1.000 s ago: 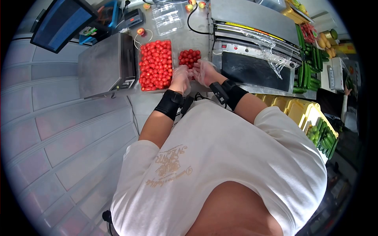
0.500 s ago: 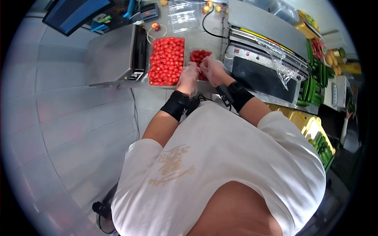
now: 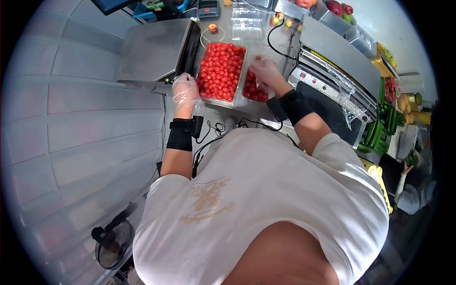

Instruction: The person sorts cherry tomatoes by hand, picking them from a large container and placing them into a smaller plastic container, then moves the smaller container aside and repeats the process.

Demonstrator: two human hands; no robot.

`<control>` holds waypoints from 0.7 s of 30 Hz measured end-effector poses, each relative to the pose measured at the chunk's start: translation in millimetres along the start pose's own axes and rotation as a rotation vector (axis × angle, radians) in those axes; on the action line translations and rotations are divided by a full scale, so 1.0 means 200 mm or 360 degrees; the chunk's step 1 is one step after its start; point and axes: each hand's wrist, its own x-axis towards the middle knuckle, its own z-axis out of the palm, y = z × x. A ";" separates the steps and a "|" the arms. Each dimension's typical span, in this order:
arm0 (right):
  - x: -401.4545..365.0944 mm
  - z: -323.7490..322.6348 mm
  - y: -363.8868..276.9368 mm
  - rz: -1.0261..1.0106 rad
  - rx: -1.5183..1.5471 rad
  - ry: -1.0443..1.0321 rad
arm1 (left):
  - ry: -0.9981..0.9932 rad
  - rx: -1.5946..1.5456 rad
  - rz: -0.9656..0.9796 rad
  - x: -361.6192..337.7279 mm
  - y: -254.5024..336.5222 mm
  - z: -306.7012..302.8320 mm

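Note:
A large clear tray [image 3: 240, 88] full of small red tomatoes [image 3: 221, 69] lies on the metal counter. To its right is a smaller clear container with darker red tomatoes [image 3: 254, 90]. My left hand [image 3: 184, 90], in a clear plastic glove, is at the left edge of the large tray, near the scale; its fingers are bunched, and what they hold, if anything, cannot be made out. My right hand [image 3: 265, 70], gloved too, is over the upper part of the smaller container, fingers curled down and partly hiding the tomatoes.
A metal-topped machine [image 3: 152, 50] stands at the left, a wrapping machine [image 3: 327, 85] with loose film at the right. Behind are apples [image 3: 213, 27], clear empty trays [image 3: 248, 21] and a small device [image 3: 208, 8]. Cucumbers [image 3: 380, 128] and another person's arm [image 3: 403, 178] are far right.
My left hand has moved from the smaller container to the left side of the large tray. My right hand stays by the smaller container, slightly farther up. The camera view has shifted.

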 end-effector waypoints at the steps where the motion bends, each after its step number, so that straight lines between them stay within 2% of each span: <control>1: 0.00 0.04 -0.05 -0.0012 -0.0014 -0.0002 | 0.0016 0.0107 0.0042 -0.01 -0.02 -0.01; 3: 0.03 0.09 -0.12 -0.0199 -0.0535 -0.0037 | 0.0011 0.0165 0.0097 -0.04 -0.03 0.00; 4: 0.12 0.12 -0.08 -0.0211 -0.0547 -0.0040 | -0.0006 0.0231 0.0163 -0.05 -0.02 0.01; 6: 0.33 0.19 0.03 -0.0876 -0.1087 0.0051 | 0.0024 0.0218 0.0191 -0.08 0.01 0.03; 9: 0.30 0.16 -0.08 -0.1025 -0.1165 0.0228 | -0.0031 0.0222 0.0205 -0.08 0.05 0.06; 10: 0.39 0.15 -0.07 -0.1026 -0.1182 0.0227 | -0.0051 0.0280 0.0296 -0.09 0.08 0.07; 12: 0.66 0.11 -0.01 -0.0730 -0.1315 0.0206 | -0.0171 0.0483 0.0389 -0.09 0.16 0.10; 13: 0.68 0.10 -0.02 -0.0729 -0.1327 0.0210 | -0.0170 0.0471 0.0387 -0.09 0.21 0.12; 15: 0.71 0.07 -0.05 -0.0645 -0.1443 0.0063 | -0.0121 0.0498 0.0647 -0.07 0.30 0.18; 16: 0.73 0.06 -0.06 -0.0642 -0.1453 0.0070 | -0.0289 0.0554 0.0698 -0.02 0.34 0.22; 18: 0.77 0.03 -0.04 -0.1299 -0.2551 -0.0092 | -0.0540 0.0475 0.0663 0.02 0.44 0.21; 21: 0.86 0.01 0.04 -0.1302 -0.2648 -0.0097 | -0.0693 0.0470 0.0669 0.11 0.51 0.28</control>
